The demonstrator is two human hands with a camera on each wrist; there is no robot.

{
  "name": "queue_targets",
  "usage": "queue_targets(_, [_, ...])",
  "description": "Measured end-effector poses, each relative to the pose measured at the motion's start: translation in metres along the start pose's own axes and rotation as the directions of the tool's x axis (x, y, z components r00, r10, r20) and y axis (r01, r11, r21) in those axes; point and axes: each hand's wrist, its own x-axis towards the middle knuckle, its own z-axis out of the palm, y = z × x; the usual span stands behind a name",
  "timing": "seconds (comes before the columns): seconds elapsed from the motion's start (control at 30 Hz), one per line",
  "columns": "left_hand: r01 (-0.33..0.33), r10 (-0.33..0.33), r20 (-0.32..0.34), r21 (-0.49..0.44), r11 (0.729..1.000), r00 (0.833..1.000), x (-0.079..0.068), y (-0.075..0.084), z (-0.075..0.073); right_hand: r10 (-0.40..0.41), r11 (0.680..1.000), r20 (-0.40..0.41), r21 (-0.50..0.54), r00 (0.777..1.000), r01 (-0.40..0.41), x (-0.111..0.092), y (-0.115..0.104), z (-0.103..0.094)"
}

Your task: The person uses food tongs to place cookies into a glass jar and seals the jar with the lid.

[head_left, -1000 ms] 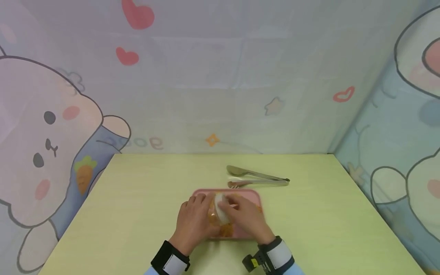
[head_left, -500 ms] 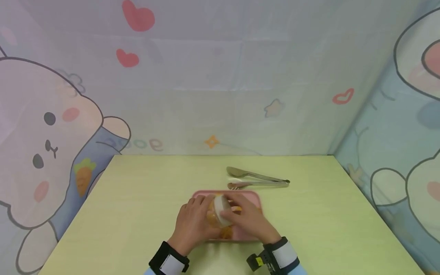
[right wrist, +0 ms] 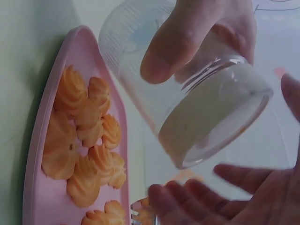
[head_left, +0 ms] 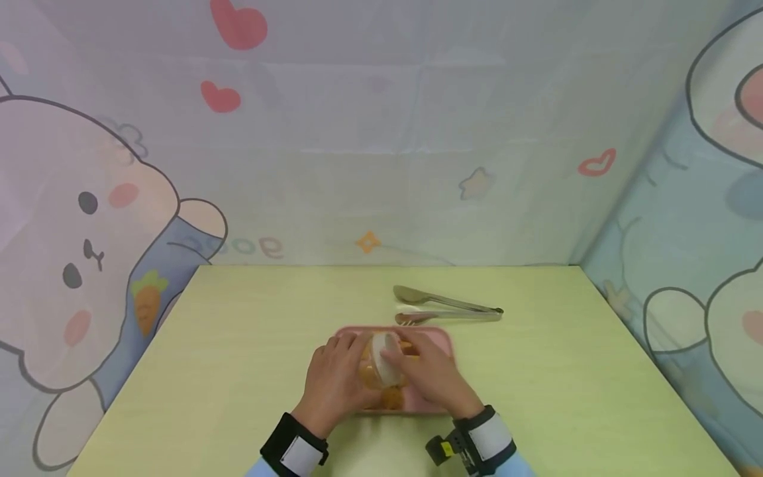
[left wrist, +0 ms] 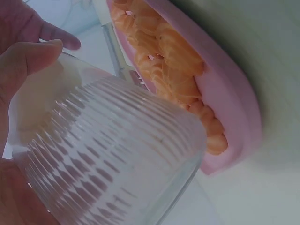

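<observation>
The left hand (head_left: 340, 374) is wrapped around a jar (left wrist: 110, 145), its thumb lying along the side near the lid end and its fingers on the far side. The right hand (head_left: 434, 374) is spread, thumb well apart from the fingers, and faces the lid (right wrist: 213, 115); in the right wrist view a gap shows between its fingers and the lid.

The jar is clear, with fine ribs running along the lower part of its wall. It is tilted well over between the two hands, above the tray (head_left: 440, 339), with the lid turned toward the right hand and the base toward the left. The lid is whitish and sits on the jar's end.

The tray is pink with a raised rim and rounded corners. Golden, swirled cookies (right wrist: 86, 122) lie in it, some touching or overlapping, with bare pink floor showing between them and the rim.

Just beyond the tray, tongs (head_left: 456, 303) lie spread apart, hinge to the right, one tip broad and flat, the other forked. All of this rests on a pale yellow-green table (head_left: 238, 344).

Both wrists wear black bands (head_left: 293, 445) over light blue sleeves (head_left: 514, 468). Behind the table hangs a pastel backdrop (head_left: 369, 152) printed with hearts and cartoon animals.
</observation>
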Motion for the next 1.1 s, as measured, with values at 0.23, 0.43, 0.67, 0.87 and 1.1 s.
queue_targets(0.23, [-0.018,0.019,-0.023,0.040,0.999,1.000,0.001,0.000,0.002,0.100,0.991,-0.019,-0.090,0.995,-0.101,0.000,-0.008,0.004])
queue_targets(0.43, [-0.023,0.023,-0.018,0.044,0.999,1.000,0.000,0.000,0.002,0.091,0.994,-0.017,-0.063,0.996,-0.092,0.000,-0.006,0.006])
queue_targets(0.67, [-0.024,0.024,-0.014,0.032,0.999,1.000,-0.001,0.000,0.002,0.015,0.999,0.028,-0.038,0.999,-0.013,-0.001,-0.004,0.001])
queue_targets(0.87, [-0.018,0.018,-0.002,0.023,1.000,1.000,-0.001,0.000,0.001,-0.060,0.998,0.094,0.033,0.994,0.057,-0.003,0.001,-0.003])
queue_targets(1.1, [-0.013,0.013,-0.003,-0.003,1.000,1.000,-0.001,0.001,-0.001,-0.139,0.982,0.122,0.145,0.983,0.121,-0.003,0.008,-0.006])
